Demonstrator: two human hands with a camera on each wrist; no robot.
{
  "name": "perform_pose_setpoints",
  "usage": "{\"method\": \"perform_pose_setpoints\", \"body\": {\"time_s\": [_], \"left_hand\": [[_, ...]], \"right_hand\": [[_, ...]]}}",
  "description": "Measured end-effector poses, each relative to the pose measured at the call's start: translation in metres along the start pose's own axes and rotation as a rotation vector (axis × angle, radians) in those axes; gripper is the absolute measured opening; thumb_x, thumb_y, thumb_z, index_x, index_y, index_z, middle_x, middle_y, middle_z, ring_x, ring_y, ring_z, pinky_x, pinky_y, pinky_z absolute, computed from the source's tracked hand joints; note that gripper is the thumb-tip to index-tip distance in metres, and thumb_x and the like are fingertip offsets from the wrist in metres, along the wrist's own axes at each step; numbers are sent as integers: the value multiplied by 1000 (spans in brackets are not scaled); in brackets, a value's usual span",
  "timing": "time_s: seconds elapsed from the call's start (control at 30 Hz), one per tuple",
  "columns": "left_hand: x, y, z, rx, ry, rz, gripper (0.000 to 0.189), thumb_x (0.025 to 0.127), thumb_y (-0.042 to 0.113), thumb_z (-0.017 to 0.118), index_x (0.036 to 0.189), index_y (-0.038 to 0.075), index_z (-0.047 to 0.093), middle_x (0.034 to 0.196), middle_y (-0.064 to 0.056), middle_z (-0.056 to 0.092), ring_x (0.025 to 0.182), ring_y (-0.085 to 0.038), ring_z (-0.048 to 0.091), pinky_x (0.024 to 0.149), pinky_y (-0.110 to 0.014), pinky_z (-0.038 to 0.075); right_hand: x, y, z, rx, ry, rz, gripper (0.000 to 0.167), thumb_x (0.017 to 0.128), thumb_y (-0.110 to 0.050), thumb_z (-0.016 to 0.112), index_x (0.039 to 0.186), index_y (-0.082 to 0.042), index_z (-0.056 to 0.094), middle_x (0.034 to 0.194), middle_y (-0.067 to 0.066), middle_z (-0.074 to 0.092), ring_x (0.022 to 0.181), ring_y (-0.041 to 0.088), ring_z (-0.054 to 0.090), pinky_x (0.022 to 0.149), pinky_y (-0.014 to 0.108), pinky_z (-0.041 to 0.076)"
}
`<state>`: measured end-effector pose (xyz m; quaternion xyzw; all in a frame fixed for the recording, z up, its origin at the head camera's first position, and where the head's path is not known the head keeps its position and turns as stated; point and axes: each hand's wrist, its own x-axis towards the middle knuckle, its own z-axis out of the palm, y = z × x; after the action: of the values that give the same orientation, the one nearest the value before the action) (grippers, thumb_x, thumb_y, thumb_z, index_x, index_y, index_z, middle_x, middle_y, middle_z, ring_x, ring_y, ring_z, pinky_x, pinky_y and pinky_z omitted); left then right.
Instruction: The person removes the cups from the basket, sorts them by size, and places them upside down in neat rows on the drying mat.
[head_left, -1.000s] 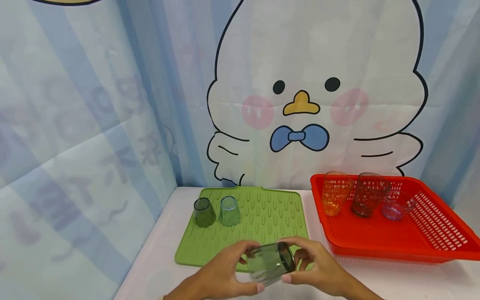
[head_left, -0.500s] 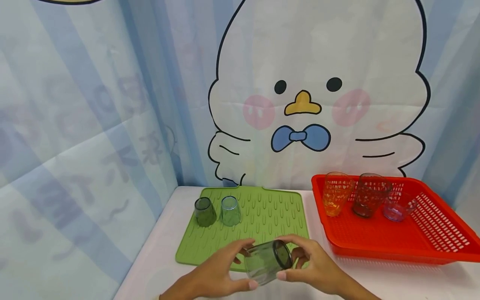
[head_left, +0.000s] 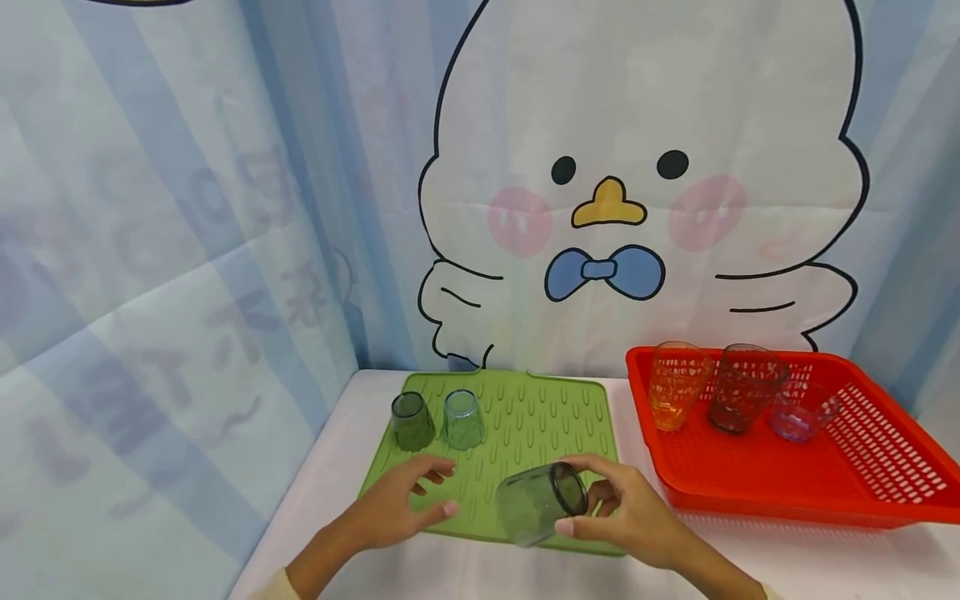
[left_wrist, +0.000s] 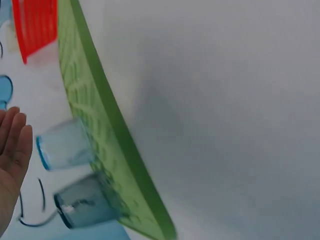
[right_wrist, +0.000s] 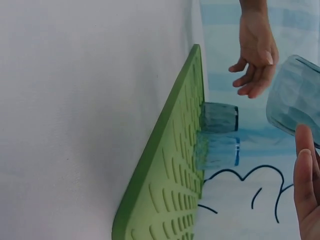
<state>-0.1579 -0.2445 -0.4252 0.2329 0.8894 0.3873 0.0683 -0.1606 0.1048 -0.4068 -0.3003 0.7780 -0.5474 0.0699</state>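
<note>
Grey glass tumbler (head_left: 531,504), head view: tilted above ridged green mat (head_left: 540,425), right hand (head_left: 633,517) gripping one end, left hand (head_left: 397,507) relaxed, holding nothing; red basket (head_left: 780,496) at right. Left wrist: two glasses (left_wrist: 67,145) occupy mat. Right wrist: left hand, tumbler apart

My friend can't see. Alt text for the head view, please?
A right hand holds a tilted grey glass near a green mat bearing two glasses; an empty left hand hovers alongside. A red basket holds three cups.

A pale blue striped curtain (head_left: 172,250) printed with a white chick (head_left: 637,108) wearing a blue bow tie (head_left: 600,269), behind a white bench (head_left: 337,454).
</note>
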Motion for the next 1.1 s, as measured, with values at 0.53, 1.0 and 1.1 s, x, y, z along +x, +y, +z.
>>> {"method": "perform_pose_setpoints", "body": {"time_s": [0.53, 1.0, 1.1], "left_hand": [[-6, -77, -37, 162, -11, -53, 47, 93, 38, 72, 120, 1, 64, 113, -9, 66, 98, -24, 63, 82, -35, 54], [-2, -91, -41, 127, -89, -125, 48, 86, 37, 79, 117, 4, 65, 106, -3, 63, 97, -18, 60, 85, -33, 53], [-2, -91, -40, 116, -92, -127, 47, 84, 34, 81, 117, 4, 65, 106, -3, 62, 97, -18, 59, 84, -32, 52]], "right_hand": [[16, 8, -3, -20, 25, 79, 53, 85, -23, 81, 133, -9, 60, 85, 2, 68, 58, 4, 55, 46, 24, 45], [44, 15, 5, -37, 57, 155, 56, 84, -31, 82, 133, -13, 60, 97, 8, 68, 63, 14, 60, 48, 24, 41], [52, 16, 7, -28, 57, 178, 59, 84, -33, 82, 134, -13, 59, 101, 9, 68, 66, 20, 62, 51, 27, 44]]}}
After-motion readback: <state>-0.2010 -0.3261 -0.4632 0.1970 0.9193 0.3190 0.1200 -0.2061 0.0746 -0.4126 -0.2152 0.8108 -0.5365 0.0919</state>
